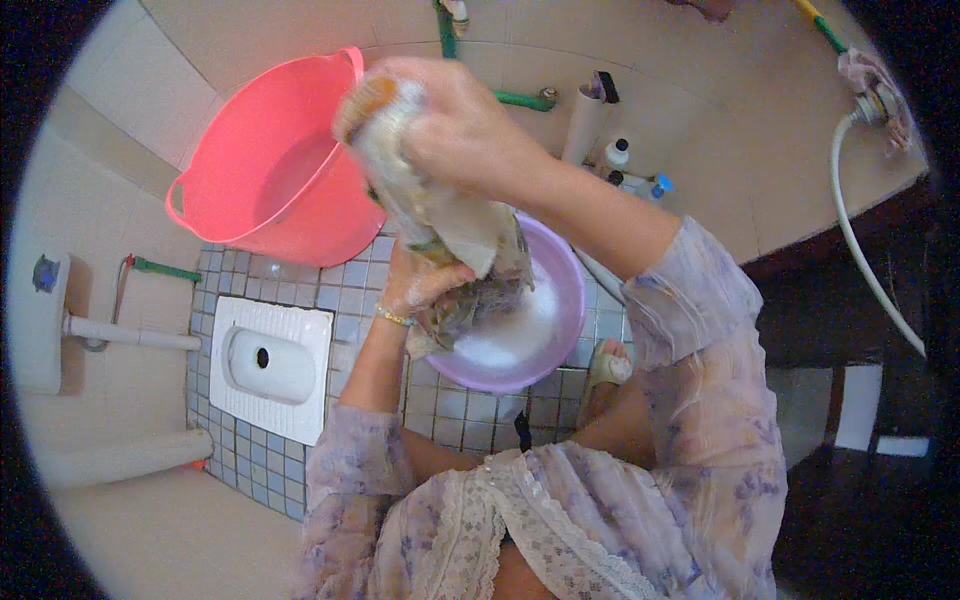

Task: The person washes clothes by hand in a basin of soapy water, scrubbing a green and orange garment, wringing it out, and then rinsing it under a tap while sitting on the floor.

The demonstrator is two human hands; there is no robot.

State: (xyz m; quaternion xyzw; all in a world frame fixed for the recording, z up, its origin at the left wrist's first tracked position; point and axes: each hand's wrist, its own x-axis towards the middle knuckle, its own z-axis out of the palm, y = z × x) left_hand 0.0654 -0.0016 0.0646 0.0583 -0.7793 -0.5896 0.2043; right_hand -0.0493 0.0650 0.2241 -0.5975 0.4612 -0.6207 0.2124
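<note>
A wet, patterned piece of cloth is stretched between my two hands, blurred by motion. My right hand is raised at the upper end, its fingers closed round a bunched part of the cloth with some orange on it. Lower down, my left hand, with a beaded bracelet at the wrist, grips the cloth's middle, thumb on top. The lower part of the cloth hangs over a purple plastic basin that holds whitish, sudsy water.
A pink plastic tub with handles stands at the upper left. A white squat toilet is set in the tiled floor. Bottles stand by the wall at the upper right, and a white hose hangs at the right.
</note>
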